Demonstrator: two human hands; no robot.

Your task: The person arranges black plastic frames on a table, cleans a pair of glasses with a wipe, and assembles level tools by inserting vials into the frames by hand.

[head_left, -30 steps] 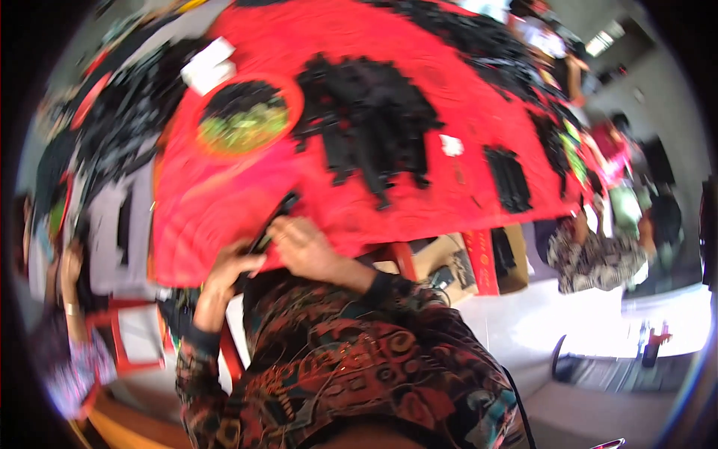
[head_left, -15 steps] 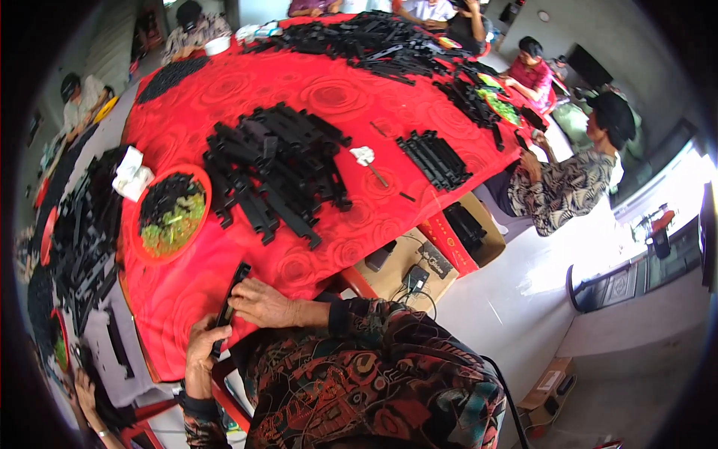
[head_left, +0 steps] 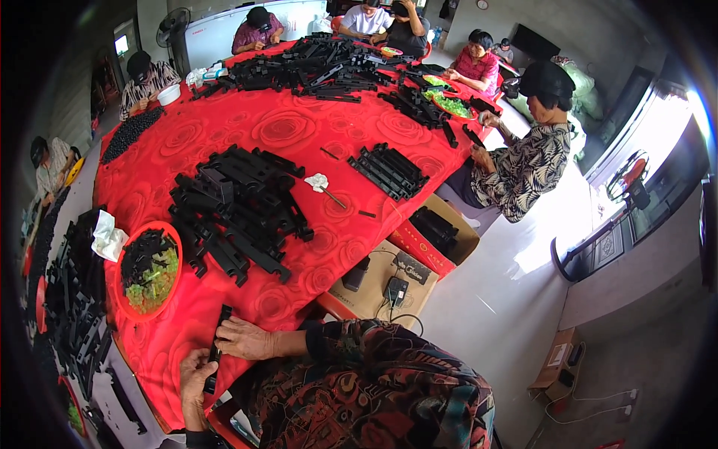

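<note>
My left hand grips the lower end of a long, narrow black plastic strip at the near edge of the red-covered table. Farther up the same strip, the fingers of my right hand press down on it. Beyond my hands lies a loose heap of black plastic strips. To its left stands a red bowl holding yellow-green translucent pieces and small black pieces. My fingers cover much of the held strip, so any small part on it is hidden.
A neat row of black strips lies right of the heap, near a stick with crumpled white material. White tissue sits by the bowl. Open cardboard boxes stand below the table's right edge. Several people work around the table.
The view has shifted, so the table's things appear lower and farther left. Both hands keep hold of the black strip, with the right hand still over its upper part.
</note>
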